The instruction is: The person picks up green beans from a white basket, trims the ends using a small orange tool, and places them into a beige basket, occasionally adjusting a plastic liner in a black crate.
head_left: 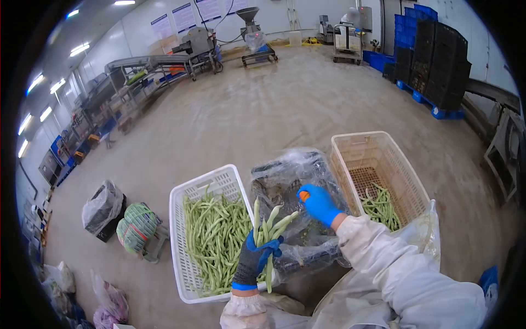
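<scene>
My left hand point(257, 256), in a dark and blue glove, is closed around several green beans point(269, 226) that stick up past the fingers. It is beside the right edge of a white crate point(178, 241) with many green beans in it. My right hand point(319, 204), in a blue glove, is closed on a small orange-handled tool point(303, 195); its blade cannot be made out. That hand hangs over a dark crate lined with clear plastic point(279, 175), with scraps inside. A beige crate point(402, 164) on the right holds fewer beans point(382, 208).
At the left stand a black plastic-lined bin point(104, 211) and a stool with a green bundle point(137, 227). Plastic bags point(109, 301) lie at the lower left. Stacked black crates point(433, 60), a conveyor point(142, 63) and machines stand farther off on the floor point(257, 109).
</scene>
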{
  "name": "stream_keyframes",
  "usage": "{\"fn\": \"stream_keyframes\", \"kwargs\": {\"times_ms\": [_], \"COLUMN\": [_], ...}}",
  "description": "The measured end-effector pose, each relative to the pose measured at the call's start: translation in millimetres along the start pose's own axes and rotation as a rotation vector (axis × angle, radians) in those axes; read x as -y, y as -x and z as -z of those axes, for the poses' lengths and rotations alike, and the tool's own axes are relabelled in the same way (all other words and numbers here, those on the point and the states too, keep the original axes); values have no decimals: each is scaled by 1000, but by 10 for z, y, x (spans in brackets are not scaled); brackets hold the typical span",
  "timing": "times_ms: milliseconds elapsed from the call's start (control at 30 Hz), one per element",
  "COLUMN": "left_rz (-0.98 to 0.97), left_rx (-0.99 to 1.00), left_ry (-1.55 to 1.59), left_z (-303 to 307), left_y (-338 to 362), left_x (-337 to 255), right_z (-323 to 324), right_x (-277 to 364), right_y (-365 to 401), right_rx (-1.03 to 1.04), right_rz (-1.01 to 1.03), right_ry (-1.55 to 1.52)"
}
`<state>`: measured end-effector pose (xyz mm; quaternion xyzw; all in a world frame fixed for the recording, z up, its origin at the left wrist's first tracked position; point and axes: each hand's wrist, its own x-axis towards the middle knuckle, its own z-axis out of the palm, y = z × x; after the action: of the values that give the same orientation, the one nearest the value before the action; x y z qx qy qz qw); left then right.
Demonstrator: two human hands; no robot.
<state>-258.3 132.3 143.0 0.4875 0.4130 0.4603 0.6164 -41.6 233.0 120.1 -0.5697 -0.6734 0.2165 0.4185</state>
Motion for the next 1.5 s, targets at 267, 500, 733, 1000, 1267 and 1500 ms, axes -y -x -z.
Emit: {"fn": "stream_keyframes", "kwargs": {"times_ms": [267,500,733,1000,1267,1500], "left_rz": [20,35,97,107,144,141], "left_rx": [64,94,66,99,134,104], "left_ry": [39,0,20,-49,-28,-93], "left_z": [64,-31,42,41,25,55], "left_y": [-49,-46,-92,-101,-159,-114], "left_x": [47,29,143,175,241,286], "right_z": [243,-31,89,90,-30,82], "right_x": [395,133,-122,578,416,234], "right_y": [-3,47,-104,95,252,48], "right_rx": [467,365,-9,468,347,60], "right_rz": [315,-51,87,738,619,343], "right_ry": [-100,-332,-9,335,330,17]}}
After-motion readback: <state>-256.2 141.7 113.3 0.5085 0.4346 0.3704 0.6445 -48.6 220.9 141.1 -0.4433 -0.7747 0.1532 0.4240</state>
